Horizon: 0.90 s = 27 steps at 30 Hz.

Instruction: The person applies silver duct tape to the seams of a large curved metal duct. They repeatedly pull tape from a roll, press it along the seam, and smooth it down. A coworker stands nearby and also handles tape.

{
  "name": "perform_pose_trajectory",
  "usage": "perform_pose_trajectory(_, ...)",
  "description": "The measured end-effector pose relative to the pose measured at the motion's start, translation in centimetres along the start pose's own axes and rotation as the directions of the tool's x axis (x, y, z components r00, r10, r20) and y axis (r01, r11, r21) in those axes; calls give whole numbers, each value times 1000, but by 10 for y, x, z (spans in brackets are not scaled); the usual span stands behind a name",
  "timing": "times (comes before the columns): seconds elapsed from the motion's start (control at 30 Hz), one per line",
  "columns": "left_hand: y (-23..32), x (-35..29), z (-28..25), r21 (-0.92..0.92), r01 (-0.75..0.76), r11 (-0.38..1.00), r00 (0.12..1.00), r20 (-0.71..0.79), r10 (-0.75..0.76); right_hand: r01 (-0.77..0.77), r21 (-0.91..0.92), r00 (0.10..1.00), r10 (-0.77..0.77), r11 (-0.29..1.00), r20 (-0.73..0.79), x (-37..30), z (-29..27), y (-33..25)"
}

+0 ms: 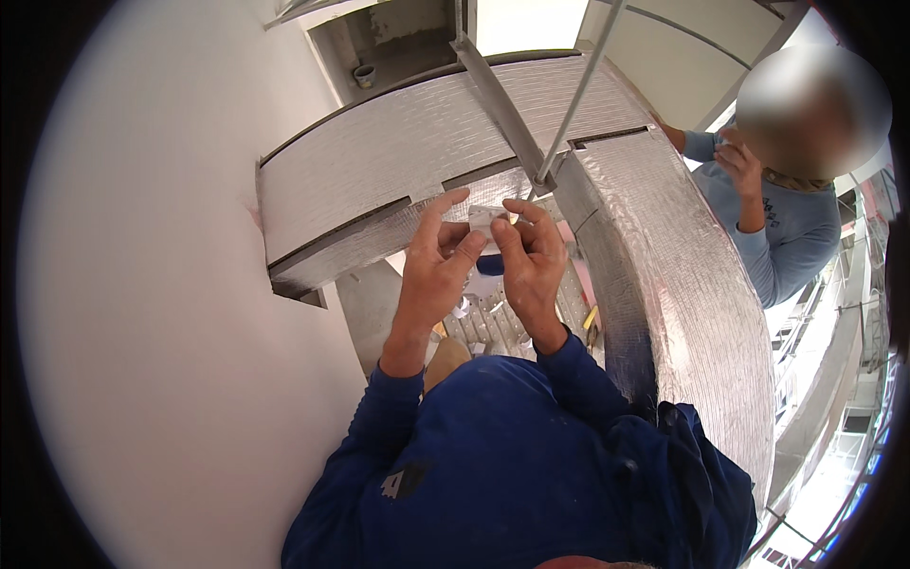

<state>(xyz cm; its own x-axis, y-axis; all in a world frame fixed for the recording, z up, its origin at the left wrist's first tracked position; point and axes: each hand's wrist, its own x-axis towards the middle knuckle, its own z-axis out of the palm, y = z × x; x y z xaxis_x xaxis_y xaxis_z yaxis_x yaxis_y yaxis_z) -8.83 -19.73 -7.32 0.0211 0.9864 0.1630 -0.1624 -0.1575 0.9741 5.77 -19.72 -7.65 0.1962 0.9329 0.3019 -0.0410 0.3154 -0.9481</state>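
Both of my hands are raised in front of my chest, near the foil-wrapped duct. A small whitish, squarish piece point(488, 218), perhaps tape or thin sheet, is held up between them. My left hand point(436, 270) pinches its left side, thumb toward the piece and index finger stretched upward. On the other side my right hand point(534, 261) grips it with the thumb in front and the fingers bent behind. What the piece is made of I cannot make out.
Silver foil-covered duct point(398, 133) crosses ahead and another foil-covered section point(692, 256) runs along my right. A metal channel point(502, 114) and a thin rod point(583, 95) hang between them. A white wall point(171, 284) stands left. Beyond the right duct is a person in a light-blue sweater point(796, 232).
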Motion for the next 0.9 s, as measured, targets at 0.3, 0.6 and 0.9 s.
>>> perform_pose_trajectory(0.3, 8, -3, -6, -304, 52, 951, 999, 9, -52, 46, 78, 988, -57, 996, 140, -6, -6, 2)
perform_pose_trajectory(0.6, 25, -2, -18, -270, 41, 962, 993, 118, -9, 345, -150, 882, -266, 926, 388, 16, -40, -27)
perform_pose_trajectory(0.9, 33, -7, -19, -295, 99, 950, 980, 193, -42, 190, 31, 811, -175, 981, 559, 16, -44, -31)
